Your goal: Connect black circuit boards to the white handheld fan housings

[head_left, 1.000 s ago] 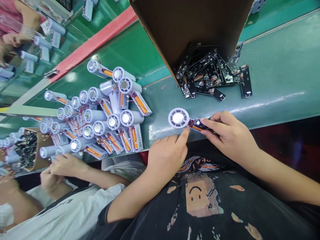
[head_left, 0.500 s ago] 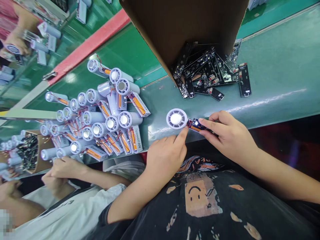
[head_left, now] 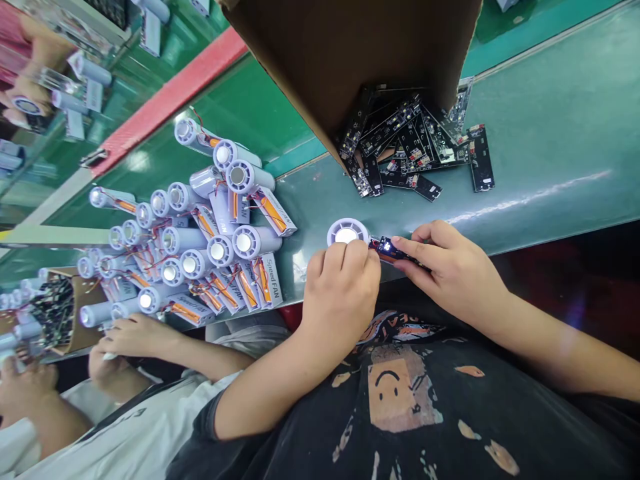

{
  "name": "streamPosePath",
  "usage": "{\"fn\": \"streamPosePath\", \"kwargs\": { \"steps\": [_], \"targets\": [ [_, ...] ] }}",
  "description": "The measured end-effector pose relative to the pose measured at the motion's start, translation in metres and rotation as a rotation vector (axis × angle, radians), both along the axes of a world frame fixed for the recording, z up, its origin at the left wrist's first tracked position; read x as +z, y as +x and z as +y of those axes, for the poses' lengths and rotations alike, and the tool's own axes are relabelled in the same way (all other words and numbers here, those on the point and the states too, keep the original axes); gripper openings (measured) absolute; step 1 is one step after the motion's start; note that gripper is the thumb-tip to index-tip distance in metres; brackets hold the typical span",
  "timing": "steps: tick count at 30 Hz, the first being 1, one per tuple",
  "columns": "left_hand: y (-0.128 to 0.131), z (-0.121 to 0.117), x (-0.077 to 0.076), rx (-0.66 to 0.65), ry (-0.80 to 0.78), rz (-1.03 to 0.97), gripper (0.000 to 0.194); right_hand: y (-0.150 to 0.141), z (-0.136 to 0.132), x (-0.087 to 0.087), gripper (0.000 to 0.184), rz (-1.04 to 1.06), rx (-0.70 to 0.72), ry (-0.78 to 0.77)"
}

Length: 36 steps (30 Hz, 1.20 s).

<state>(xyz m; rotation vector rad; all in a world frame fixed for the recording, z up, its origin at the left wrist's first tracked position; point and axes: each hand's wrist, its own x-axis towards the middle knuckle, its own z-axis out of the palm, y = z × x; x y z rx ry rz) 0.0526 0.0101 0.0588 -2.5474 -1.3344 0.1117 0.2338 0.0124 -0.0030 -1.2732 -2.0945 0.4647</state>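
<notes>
In the head view, the right hand (head_left: 450, 273) has its grip closed in a pinch, thumb and fingertips on a narrow black circuit board (head_left: 387, 249) with orange-wrapped wiring and one lit white LED. The board's far end sits just against a round white plastic fan head (head_left: 346, 233), which lies directly under the left hand (head_left: 340, 300). That hand's grip is curled over the fan head, fingers folded on top and hiding most of it.

Beyond both grips, on the teal-green surface (head_left: 550, 167), a tilted brown cardboard box (head_left: 325, 60) spills loose black circuit boards (head_left: 415, 147), about fifteen, though overlap makes an exact count impossible. Left of the left hand's grip lies a heap of white cylindrical fan bodies (head_left: 210, 247), roughly two dozen, with red wires, orange-strapped batteries and white "Speed FAN" handles.

Farther left, a co-worker's two hands (head_left: 133, 340) work beside a small cardboard tray of boards (head_left: 55, 313), below a white sleeve (head_left: 125, 427). Across the surface, at the top left, another person's hand (head_left: 27, 93) is visible.
</notes>
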Motion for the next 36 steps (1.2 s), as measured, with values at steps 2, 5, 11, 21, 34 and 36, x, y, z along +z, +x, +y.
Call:
{"fn": "streamPosePath", "kwargs": {
  "steps": [2, 5, 11, 21, 34, 36],
  "targets": [
    [-0.006, -0.002, 0.000, -0.056, 0.007, -0.022, 0.021, 0.000, 0.000, 0.001, 0.026, -0.003, 0.002, -0.005],
    [-0.018, -0.005, 0.000, -0.132, 0.006, -0.054, 0.024, 0.001, 0.000, 0.001, 0.026, -0.008, -0.010, -0.004],
    [-0.031, -0.005, -0.001, -0.186, 0.054, -0.118, 0.024, 0.000, -0.001, 0.000, 0.027, -0.025, -0.012, -0.002],
    [-0.023, -0.001, -0.012, -0.063, 0.008, -0.116, 0.026, 0.001, -0.001, 0.002, 0.028, -0.041, -0.007, 0.027],
    [-0.027, 0.009, -0.016, -0.193, 0.075, -0.256, 0.017, 0.002, 0.001, 0.000, 0.028, -0.089, -0.008, 0.133],
    [-0.033, 0.011, -0.017, -0.183, 0.098, -0.331, 0.020, 0.003, 0.001, 0.000, 0.028, -0.089, -0.003, 0.140]
  ]
}}
